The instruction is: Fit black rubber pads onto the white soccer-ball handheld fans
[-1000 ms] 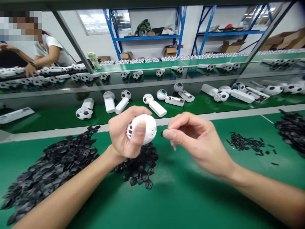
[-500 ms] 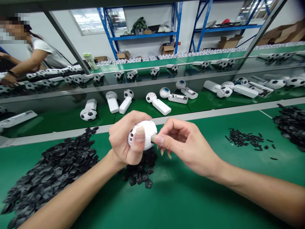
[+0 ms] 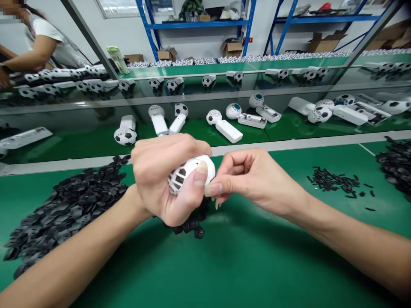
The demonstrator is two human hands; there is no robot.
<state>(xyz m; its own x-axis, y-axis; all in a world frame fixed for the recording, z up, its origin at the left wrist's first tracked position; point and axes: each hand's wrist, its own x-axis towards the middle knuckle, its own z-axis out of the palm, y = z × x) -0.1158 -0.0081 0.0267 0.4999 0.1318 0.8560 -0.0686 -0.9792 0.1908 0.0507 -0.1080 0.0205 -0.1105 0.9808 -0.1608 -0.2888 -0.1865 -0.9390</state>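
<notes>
My left hand (image 3: 167, 182) is wrapped round a white ball-shaped shell (image 3: 208, 167) with a slotted grille and dark patches, like a small soccer ball. The left thumb presses along its near face. My right hand (image 3: 247, 177) meets the shell's right edge with thumb and fingertips pinched together; whatever lies between them is too small or hidden to make out. Below the hands is a small heap of black pentagon pieces (image 3: 194, 226), partly covered by the left hand. A larger pile of black pieces (image 3: 70, 205) spreads at the left of the green table.
Small black strips (image 3: 334, 179) lie at the right, with another black pile (image 3: 398, 167) beyond. Behind a pale rail (image 3: 289, 143), a green conveyor carries white-handled soccer-ball units (image 3: 229, 130). A co-worker (image 3: 41, 38) reaches in at far left. Blue shelving (image 3: 199, 25) stands behind.
My left hand has turned the shell, so more of its slotted grille shows. The right fingertips stay at its right edge. The view has tilted down slightly.
</notes>
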